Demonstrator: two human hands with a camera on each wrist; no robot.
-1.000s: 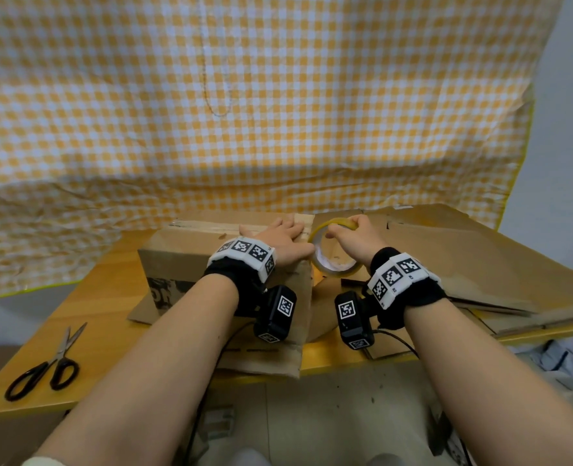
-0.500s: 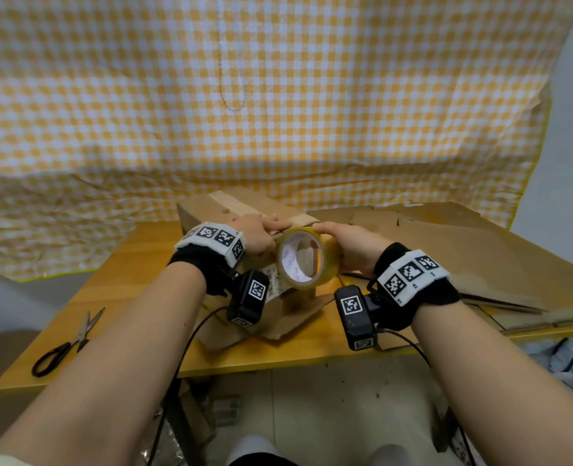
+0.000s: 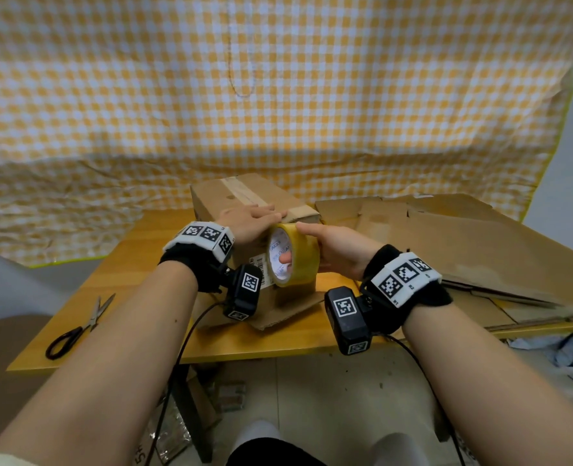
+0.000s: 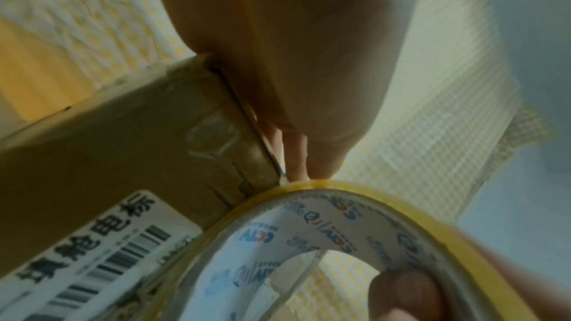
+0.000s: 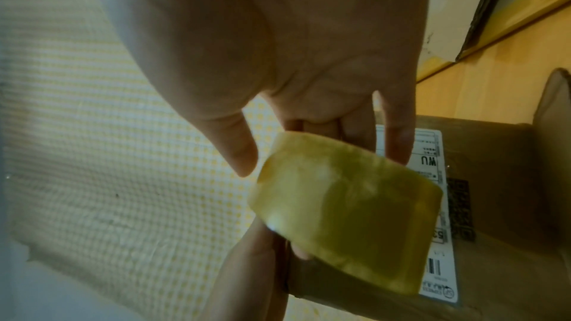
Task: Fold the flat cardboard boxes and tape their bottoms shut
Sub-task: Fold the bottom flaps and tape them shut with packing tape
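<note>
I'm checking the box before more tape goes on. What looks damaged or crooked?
The box sits tilted on loose cardboard flaps, and old tape residue wrinkles its edge. Nothing looks spilled.

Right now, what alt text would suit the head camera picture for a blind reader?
A person's right hand holds a yellow tape roll against a cardboard box while the left hand rests flat on top; scissors lie on the wooden table.

Box (image 3: 245, 210) at tabletop (image 3: 137, 264) centre; tape roll (image 3: 293, 253) at its 5 o'clock, flattened cardboard (image 3: 463, 243) at 3 o'clock, scissors (image 3: 77, 327) at 8 o'clock.
</note>
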